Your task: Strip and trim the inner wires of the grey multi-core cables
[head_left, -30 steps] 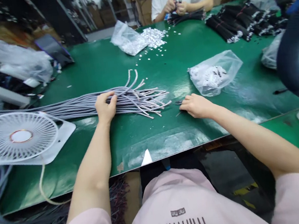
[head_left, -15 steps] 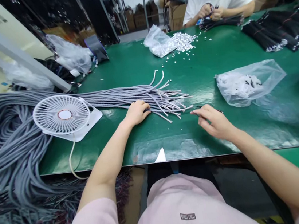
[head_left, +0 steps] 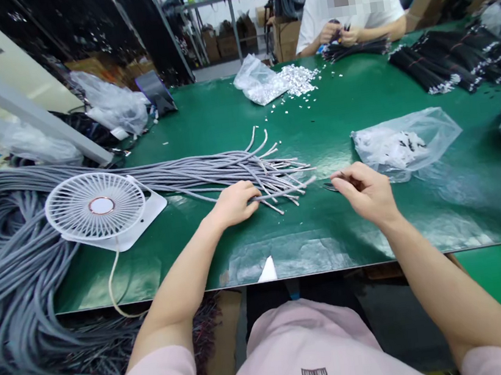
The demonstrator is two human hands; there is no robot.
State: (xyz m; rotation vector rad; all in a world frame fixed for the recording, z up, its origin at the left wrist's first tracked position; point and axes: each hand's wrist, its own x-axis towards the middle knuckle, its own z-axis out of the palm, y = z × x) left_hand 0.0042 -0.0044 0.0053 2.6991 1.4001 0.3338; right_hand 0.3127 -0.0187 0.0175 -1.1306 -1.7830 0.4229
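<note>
My left hand point(head_left: 240, 203) is closed around one grey cable point(head_left: 285, 192), whose pale stripped end points right. Beneath and behind it lies a loose bundle of grey cables point(head_left: 202, 168) with light ends fanned out on the green table point(head_left: 185, 251). My right hand point(head_left: 368, 189) is closed on a slim, dark, tweezers-like tool point(head_left: 330, 186). The tool's pointed tip faces the held cable's end, with a small gap between them. Most of the tool is hidden by the fingers.
A white fan point(head_left: 100, 206) stands left, beside heaped cable coils point(head_left: 4, 244). Behind my right hand lies a clear bag of white pieces point(head_left: 395, 147). Small silvery pieces point(head_left: 298, 78) are spilled farther back. A co-worker point(head_left: 348, 15) sits across, near black wire bundles point(head_left: 441, 61).
My left hand now has a single cable raised apart from the bundle. My right hand has turned, and the tool's tip now shows on its left side. The view has shifted slightly.
</note>
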